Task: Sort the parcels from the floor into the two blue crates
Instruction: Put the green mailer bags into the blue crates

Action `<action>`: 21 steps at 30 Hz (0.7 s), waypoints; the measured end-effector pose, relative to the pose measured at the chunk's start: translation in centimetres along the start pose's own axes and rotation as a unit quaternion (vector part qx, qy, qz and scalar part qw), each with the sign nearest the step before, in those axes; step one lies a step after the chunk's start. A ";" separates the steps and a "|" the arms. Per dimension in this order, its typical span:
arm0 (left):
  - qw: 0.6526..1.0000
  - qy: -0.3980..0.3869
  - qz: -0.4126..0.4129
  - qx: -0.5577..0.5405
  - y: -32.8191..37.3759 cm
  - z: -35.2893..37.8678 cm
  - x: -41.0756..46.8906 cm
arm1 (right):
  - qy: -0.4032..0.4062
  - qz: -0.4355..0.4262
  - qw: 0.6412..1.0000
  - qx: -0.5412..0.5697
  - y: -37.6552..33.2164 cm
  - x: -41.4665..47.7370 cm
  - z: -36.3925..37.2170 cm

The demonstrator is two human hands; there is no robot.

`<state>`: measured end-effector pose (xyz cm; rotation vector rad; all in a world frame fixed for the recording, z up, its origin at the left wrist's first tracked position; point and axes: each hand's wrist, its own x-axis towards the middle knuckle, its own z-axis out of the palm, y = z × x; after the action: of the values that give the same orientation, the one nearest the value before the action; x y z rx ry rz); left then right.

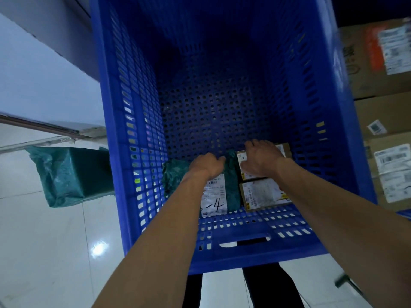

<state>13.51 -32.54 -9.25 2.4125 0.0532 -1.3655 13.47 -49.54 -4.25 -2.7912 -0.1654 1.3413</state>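
At the near end of the blue crate (311, 107), the left hand (206, 166) curls onto the green parcel (232, 187) and the right hand (260, 160) lies spread over a small box (283, 150), its grip unclear; both parcels are best settled flat and snug together before release.

The head camera looks steeply down, close, into the blue crate (244, 241).

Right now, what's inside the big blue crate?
The blue plastic crate holds three parcels: a green plastic-wrapped parcel under the left hand, a small brown cardboard box under the right hand, and a second labelled box nearer. The hands cover part of two tops.
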 end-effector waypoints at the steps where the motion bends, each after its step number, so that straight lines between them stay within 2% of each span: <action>1: 1.000 0.008 -0.001 0.006 -0.3 -0.2 -0.3 | 0.007 0.002 1.000 0.004 -0.2 -0.2 -0.2; 11: 0.997 0.046 0.028 0.051 -0.5 -5.1 -7.4 | 0.020 0.034 0.999 0.020 -4.2 -5.9 -2.9; 21: 0.990 0.056 0.083 0.097 -0.6 -8.6 -22.4 | 0.039 0.064 0.991 0.112 -10.0 -19.9 -6.5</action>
<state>8.58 -25.87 13.22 2.5847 -0.2568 -1.2104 5.40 -41.78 16.03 -2.6963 0.1596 1.1866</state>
